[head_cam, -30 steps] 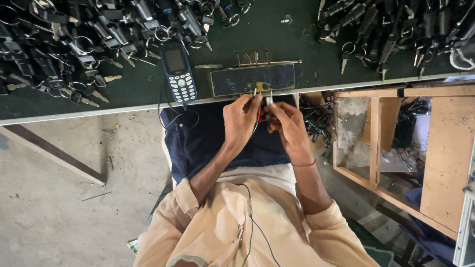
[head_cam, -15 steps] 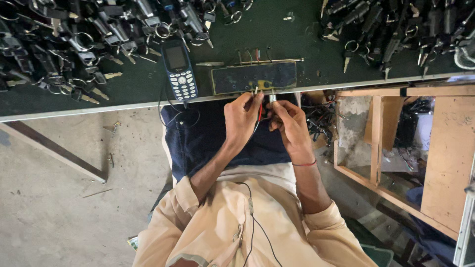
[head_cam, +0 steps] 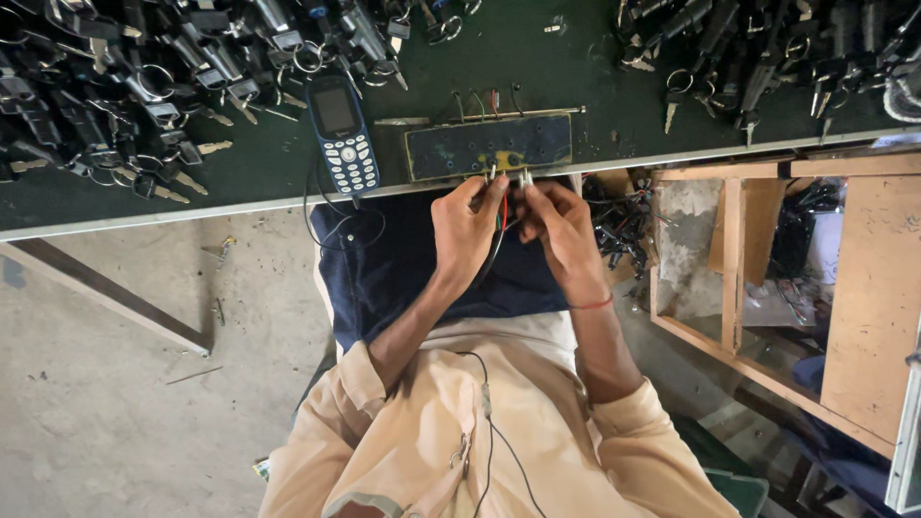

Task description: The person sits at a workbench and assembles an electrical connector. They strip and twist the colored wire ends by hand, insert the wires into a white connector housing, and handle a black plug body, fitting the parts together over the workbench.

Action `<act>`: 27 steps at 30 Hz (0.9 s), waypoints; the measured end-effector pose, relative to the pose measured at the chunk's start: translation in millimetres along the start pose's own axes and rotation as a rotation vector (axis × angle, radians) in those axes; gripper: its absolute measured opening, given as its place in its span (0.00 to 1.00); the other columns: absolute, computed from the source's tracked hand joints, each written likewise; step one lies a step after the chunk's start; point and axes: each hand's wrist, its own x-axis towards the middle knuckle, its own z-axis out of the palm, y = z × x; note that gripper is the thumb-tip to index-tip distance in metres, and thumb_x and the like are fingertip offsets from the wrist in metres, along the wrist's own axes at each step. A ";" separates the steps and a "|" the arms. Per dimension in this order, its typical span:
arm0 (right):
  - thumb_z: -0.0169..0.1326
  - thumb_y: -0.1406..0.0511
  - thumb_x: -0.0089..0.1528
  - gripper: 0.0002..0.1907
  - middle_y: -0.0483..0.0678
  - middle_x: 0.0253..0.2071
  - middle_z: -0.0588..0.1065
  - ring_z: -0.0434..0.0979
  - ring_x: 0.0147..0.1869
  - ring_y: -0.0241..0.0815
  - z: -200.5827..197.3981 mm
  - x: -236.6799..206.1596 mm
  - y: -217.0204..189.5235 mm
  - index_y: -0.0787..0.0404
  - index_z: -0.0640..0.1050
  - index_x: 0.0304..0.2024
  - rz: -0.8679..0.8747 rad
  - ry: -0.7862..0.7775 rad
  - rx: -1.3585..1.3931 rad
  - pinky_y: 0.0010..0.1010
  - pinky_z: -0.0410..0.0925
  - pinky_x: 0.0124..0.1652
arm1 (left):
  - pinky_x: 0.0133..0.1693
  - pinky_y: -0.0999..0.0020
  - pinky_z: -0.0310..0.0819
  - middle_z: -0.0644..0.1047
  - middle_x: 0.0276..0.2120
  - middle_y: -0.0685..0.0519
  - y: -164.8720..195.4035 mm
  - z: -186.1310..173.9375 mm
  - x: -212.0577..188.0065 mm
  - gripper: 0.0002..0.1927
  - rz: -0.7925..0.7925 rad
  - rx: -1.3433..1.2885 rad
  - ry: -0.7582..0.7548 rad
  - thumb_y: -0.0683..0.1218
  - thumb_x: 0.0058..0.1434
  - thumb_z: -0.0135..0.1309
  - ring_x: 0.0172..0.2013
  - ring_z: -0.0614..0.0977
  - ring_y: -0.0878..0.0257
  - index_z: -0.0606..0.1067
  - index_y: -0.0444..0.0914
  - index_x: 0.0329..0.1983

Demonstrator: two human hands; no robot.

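Head view: a seated person looks down at both hands, held at the near edge of a dark green workbench (head_cam: 595, 115).
Far left: a heap of black-headed keys and key rings (head_cam: 125, 86) lies on the bench top.
Left of centre: a blue push-button phone (head_cam: 342, 134) lies face up on the bench, with a thin dark cable running off its lower end over the edge.
Centre: a dark rectangular block (head_cam: 489, 146) with a yellow patch sits at the bench edge, short wires standing along its far side.
Left hand (head_cam: 465, 230): fingers closed around a small metal part with red and black wires (head_cam: 502, 213), just below the block.
Right hand (head_cam: 558, 230): fingers pinched shut on the same small piece, touching the left hand's fingertips; a red thread circles the wrist.
Held piece: over the lap, right at the bench edge; its exact kind is too small to tell.
Lap: dark blue cloth (head_cam: 403, 269) under the hands.
Right: a wooden shelf unit (head_cam: 863, 278) with open compartments.
Far right top: a second heap of keys (head_cam: 767, 58).
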 end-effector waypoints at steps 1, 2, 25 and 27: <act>0.55 0.63 0.69 0.12 0.46 0.32 0.76 0.72 0.28 0.31 -0.5 -2.1 -2.0 0.69 0.79 0.44 0.021 -0.011 -0.010 0.25 0.69 0.31 | 0.22 0.70 0.60 0.68 0.15 0.55 0.4 -0.5 0.7 0.18 -0.013 -0.013 -0.002 0.49 0.67 0.59 0.22 0.63 0.75 0.74 0.31 0.28; 0.55 0.63 0.69 0.12 0.46 0.31 0.76 0.72 0.27 0.31 -1.2 -3.8 -3.7 0.69 0.80 0.43 0.041 -0.020 -0.019 0.25 0.69 0.30 | 0.21 0.70 0.61 0.69 0.15 0.55 0.7 -1.1 1.2 0.18 -0.025 -0.026 -0.007 0.49 0.68 0.59 0.22 0.63 0.75 0.74 0.31 0.28; 0.58 0.62 0.68 0.13 0.45 0.32 0.77 0.72 0.27 0.31 -0.4 19.0 3.4 0.68 0.79 0.41 -0.005 0.052 -0.041 0.25 0.68 0.29 | 0.23 0.68 0.62 0.71 0.17 0.51 -4.6 7.7 4.7 0.15 0.030 0.003 0.019 0.47 0.69 0.58 0.21 0.65 0.70 0.76 0.31 0.31; 0.55 0.60 0.67 0.13 0.42 0.33 0.77 0.71 0.26 0.28 7.1 14.8 2.9 0.64 0.80 0.43 -0.003 0.072 -0.148 0.23 0.68 0.28 | 0.23 0.66 0.62 0.71 0.16 0.47 -1.3 2.9 4.0 0.14 0.061 0.120 0.037 0.47 0.69 0.57 0.18 0.64 0.62 0.77 0.31 0.32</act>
